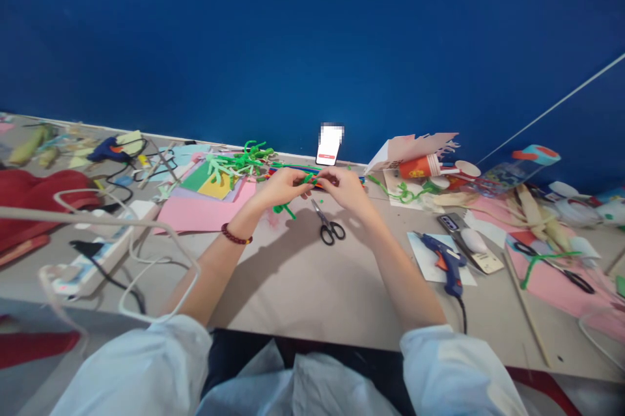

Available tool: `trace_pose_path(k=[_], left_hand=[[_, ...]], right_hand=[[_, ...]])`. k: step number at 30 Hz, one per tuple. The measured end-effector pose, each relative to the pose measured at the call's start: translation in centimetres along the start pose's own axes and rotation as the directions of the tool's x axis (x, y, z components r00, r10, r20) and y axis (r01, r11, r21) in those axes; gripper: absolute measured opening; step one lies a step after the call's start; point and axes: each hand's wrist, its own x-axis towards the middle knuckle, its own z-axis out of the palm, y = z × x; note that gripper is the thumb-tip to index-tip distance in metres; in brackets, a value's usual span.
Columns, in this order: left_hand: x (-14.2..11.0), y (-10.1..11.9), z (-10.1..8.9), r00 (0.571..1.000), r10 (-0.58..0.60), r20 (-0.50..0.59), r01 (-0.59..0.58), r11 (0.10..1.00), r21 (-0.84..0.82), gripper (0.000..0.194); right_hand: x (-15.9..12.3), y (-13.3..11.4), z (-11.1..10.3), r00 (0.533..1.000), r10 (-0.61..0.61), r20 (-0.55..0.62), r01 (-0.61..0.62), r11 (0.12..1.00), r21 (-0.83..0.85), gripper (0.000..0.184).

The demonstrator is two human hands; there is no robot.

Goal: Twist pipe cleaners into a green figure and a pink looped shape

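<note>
Both hands meet above the middle of the table, pinching a short green pipe cleaner (308, 178). My left hand (283, 187), a dark red beaded bracelet on its wrist, has its fingertips closed on one end. From the other side, my right hand (342, 187) grips it with thumb and fingers together. Another green pipe-cleaner piece (286, 209) shows just below the left hand. Scissors (328, 224) with black handles lie under the hands, blades pointing away from me. Behind the hands lies a bundle of coloured pipe cleaners (278, 168), partly hidden.
A phone (329, 144) leans against the blue wall. Left are coloured paper sheets (195, 211), green pipe-cleaner shapes (244, 159) and a white power strip (105, 253) with cables. Right are a blue glue gun (448, 263), paper cups (422, 167), another phone (454, 224) and more scissors (554, 266).
</note>
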Motion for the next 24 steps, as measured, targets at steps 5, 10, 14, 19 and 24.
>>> trace_pose_path(k=[5,10,14,19,24], left_hand=[[-0.1,0.6,0.5,0.998,-0.068,-0.006,0.068,0.998,-0.010,0.020],[-0.2,1.0,0.9,0.993,-0.118,-0.028,0.119,0.991,0.064,0.022],[0.0,0.7,1.1,0.985,-0.169,-0.039,0.172,0.982,0.075,0.022],[0.1,0.5,1.4,0.989,-0.149,0.007,0.149,0.982,-0.113,0.018],[0.2,0.9,1.0,0.963,-0.268,0.025,0.261,0.906,-0.334,0.021]], right_hand=[[0.0,0.1,-0.1,0.998,-0.061,-0.017,0.058,0.989,-0.136,0.016],[-0.1,-0.5,0.0,0.999,-0.036,0.029,0.042,0.969,-0.245,0.013],[-0.4,-1.2,0.6,0.999,-0.008,0.031,0.020,0.913,-0.408,0.010],[-0.5,-0.7,2.2,0.991,-0.132,-0.034,0.079,0.760,-0.645,0.015],[-0.5,0.7,2.8,0.959,-0.270,-0.082,0.166,0.776,-0.608,0.020]])
